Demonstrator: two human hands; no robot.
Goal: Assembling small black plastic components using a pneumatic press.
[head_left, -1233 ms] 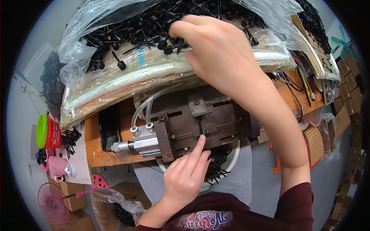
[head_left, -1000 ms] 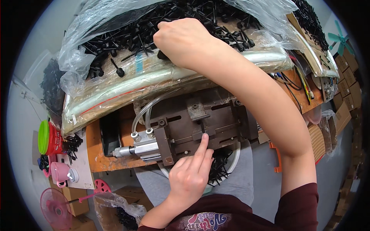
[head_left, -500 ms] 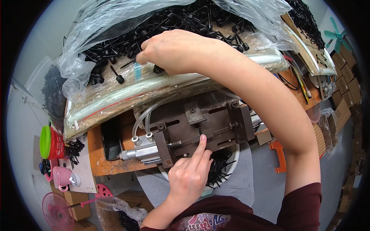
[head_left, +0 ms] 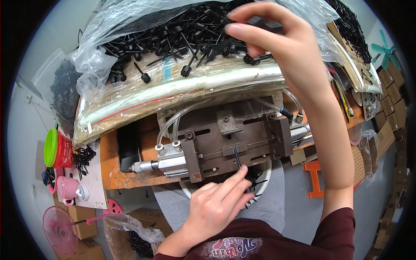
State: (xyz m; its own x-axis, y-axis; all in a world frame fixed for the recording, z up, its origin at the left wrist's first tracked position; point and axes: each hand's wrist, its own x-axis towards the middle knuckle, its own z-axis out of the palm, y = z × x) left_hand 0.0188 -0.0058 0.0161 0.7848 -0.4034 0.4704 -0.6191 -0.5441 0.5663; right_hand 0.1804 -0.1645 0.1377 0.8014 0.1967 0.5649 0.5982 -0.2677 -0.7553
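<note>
Left hand (head_left: 219, 203) — low over the front edge of the metal fixture (head_left: 253, 132), fingers extended, index fingertip at the near end of a thin black rod (head_left: 237, 157). Contact looks likely; thumb hidden, so cannot tell whether the rod is pinched or only steadied. Rod lies across the small centre block (head_left: 227, 152), its near end jutting toward the person, below the bracket (head_left: 226, 125). Pneumatic cylinders at both ends of the fixture: left one (head_left: 172, 164), right one (head_left: 299, 132).

Right hand (head_left: 289, 45) — up over the pile of black parts (head_left: 203, 28), somewhat blurred. Thumb and forefinger stand apart; nothing plainly between them. Other fingers curl under; cannot tell whether they touch the black part (head_left: 256, 59) just beneath.

Under the left hand, a white basket (head_left: 267, 175) with more black pieces. A lone part (head_left: 186, 70) lies nearer the pile's front edge.

Step in hand, as I judge it: handling one rod at the block, either seating or withdrawing; cannot tell which. Next move seems to call for the left fingers to manage the rod cleanly in line with the block, and for the right to pinch a single piece free of the tangle by its shaft.
</note>
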